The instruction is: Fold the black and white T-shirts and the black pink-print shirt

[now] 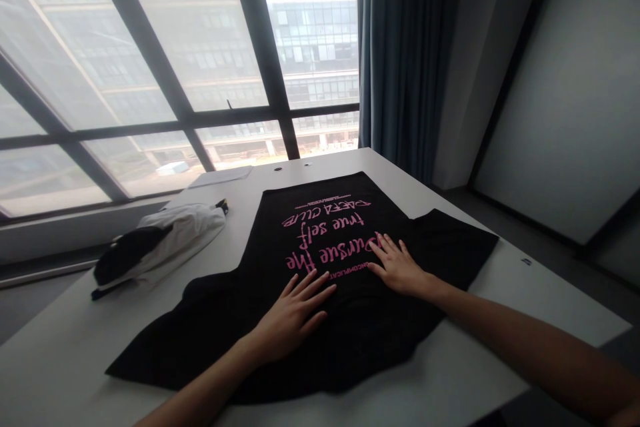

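A black T-shirt [330, 320] with pink lettering lies spread out on a white table, its print upside down from where I look. Its hem points toward the window and its sleeves reach out to both sides. My left hand [295, 313] rests flat on the shirt just below the print, fingers spread. Flat on the cloth too is my right hand [397, 267], its fingers apart and touching the right end of the lettering. Neither hand grips the fabric.
On the white table [480, 360], a crumpled white and black garment [185, 233] lies at the left. A flat pale sheet [220, 177] sits near the window [215, 27]. A blue curtain [405, 60] hangs behind the table's far right corner.
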`<state>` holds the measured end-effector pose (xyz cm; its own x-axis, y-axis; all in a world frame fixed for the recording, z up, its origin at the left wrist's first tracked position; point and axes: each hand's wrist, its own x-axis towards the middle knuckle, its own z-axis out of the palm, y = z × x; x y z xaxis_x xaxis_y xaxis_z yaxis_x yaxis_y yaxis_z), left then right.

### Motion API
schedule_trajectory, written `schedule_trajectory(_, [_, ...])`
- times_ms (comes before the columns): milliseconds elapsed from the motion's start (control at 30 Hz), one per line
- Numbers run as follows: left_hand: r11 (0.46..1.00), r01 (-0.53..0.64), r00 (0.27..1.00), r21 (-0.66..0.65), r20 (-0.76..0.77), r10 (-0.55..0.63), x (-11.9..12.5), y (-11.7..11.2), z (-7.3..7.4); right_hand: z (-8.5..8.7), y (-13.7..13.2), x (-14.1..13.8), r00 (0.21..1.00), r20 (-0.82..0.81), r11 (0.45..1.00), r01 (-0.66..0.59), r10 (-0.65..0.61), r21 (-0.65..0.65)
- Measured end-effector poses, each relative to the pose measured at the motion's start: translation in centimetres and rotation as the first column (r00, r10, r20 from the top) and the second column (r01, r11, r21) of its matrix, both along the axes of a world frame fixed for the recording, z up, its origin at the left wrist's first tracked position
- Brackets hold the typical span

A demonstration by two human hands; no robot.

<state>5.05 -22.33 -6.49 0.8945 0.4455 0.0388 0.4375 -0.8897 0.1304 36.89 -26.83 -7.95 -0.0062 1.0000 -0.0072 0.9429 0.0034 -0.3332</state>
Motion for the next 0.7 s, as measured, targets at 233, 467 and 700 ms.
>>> schedule_trajectory(233, [1.0,-0.015,1.0,-0.011,-0.016,0.015,0.1,-0.1,0.1,1.4,-1.5,-1.8,0.933,-0.067,0.936,-0.353,0.353,0.004])
schedule_trajectory(467, [1.0,-0.017,1.0,-0.002,-0.008,0.017,0.1,-0.2,0.1,1.7,-1.6,-1.6,0.926,-0.086,0.928,-0.37,0.367,-0.03])
schedule_trajectory(700, [1.0,0.001,1.0,0.02,0.006,-0.001,0.0,-0.1,0.1,1.5,-1.3,-1.6,0.925,-0.085,0.927,-0.373,0.37,-0.029])
